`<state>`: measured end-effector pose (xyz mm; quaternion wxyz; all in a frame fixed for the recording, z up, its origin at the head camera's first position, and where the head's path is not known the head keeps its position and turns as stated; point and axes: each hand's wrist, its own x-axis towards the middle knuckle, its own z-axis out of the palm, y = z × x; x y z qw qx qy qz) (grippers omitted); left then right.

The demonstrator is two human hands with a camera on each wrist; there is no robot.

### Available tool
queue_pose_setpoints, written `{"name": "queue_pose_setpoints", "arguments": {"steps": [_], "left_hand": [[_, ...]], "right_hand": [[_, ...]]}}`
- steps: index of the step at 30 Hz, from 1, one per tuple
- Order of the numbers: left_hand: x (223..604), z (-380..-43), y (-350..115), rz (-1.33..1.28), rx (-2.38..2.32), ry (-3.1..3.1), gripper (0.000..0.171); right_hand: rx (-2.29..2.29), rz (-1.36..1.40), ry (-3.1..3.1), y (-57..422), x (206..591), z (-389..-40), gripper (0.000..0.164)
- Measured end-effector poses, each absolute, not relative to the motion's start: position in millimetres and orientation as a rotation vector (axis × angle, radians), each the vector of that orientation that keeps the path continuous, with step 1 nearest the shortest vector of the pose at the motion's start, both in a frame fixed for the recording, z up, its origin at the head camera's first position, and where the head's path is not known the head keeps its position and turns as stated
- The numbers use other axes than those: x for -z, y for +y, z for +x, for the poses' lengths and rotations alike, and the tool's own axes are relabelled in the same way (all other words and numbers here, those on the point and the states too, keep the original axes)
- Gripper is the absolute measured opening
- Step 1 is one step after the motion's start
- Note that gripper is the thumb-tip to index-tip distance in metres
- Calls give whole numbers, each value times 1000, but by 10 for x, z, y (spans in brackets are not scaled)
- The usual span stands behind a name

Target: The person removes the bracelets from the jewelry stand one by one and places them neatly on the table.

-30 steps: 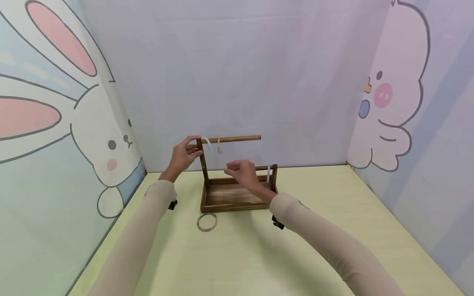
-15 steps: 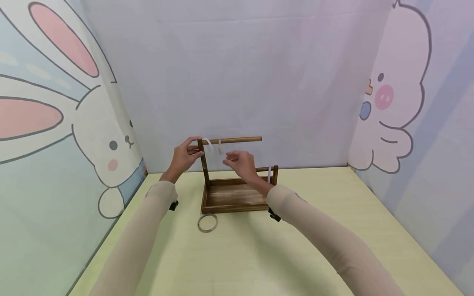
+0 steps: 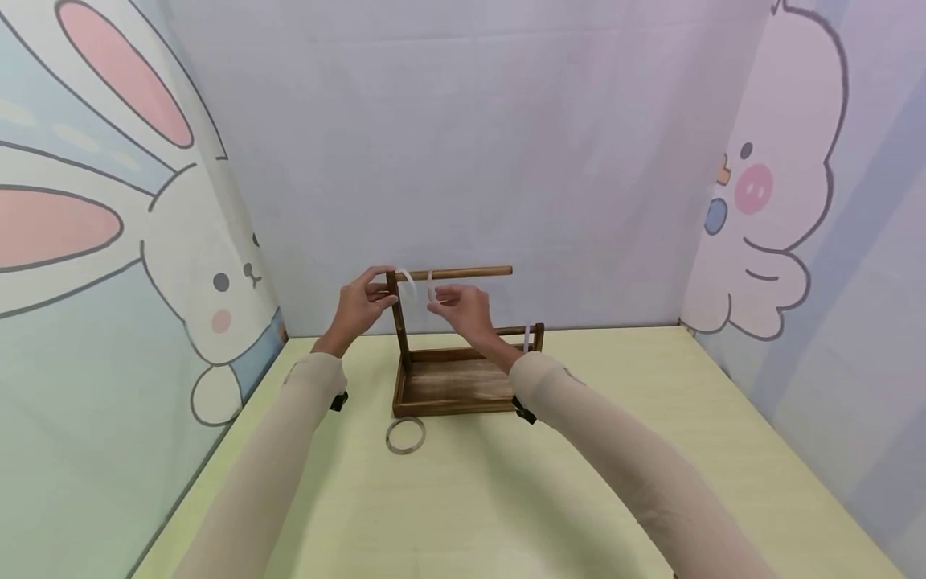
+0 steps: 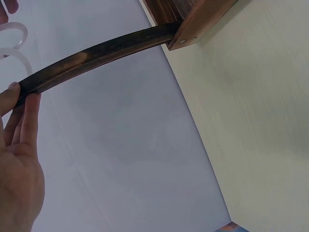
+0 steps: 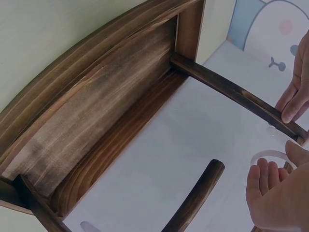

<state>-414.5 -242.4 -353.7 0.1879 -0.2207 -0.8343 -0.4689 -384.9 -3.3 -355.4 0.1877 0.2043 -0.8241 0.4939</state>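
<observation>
A dark wooden bangle stand has an upright post (image 3: 400,326) and a long top bar (image 3: 477,272). My left hand (image 3: 359,305) grips the post's upper end, thumb and fingers on either side of it in the left wrist view. A white bangle (image 3: 408,280) hangs on the bar close to the post. To its right hangs a second pale bangle (image 3: 430,281). My right hand (image 3: 465,310) pinches this second bangle low on its ring. In the right wrist view, the bangle's arch (image 5: 269,153) shows beyond the right thumb and curled fingers.
Below the bar is the stand's shallow wooden tray (image 3: 463,406). A lower bar (image 3: 510,330) at the right carries a pale lilac bangle (image 3: 526,338). Another bangle (image 3: 406,452) lies flat on the pale table (image 3: 448,507), just in front of the tray. Printed walls surround the table.
My right hand has moved up and left from below the top bar to the second hanging bangle, and its fingers have closed on it. The left hand has stayed on the post.
</observation>
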Motion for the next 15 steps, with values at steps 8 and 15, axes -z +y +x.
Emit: {"name": "queue_pose_setpoints", "arguments": {"steps": [8,15], "left_hand": [[3553,-4136,-2450,-647,1324,-2338,56],[3530,-4152,-2428,-635,1355,-2336,55]], "right_hand": [[-1398,567,-2328,-129,3536,-3828,32],[-1363,562,-2322,-150,3494,-3872,25]]}}
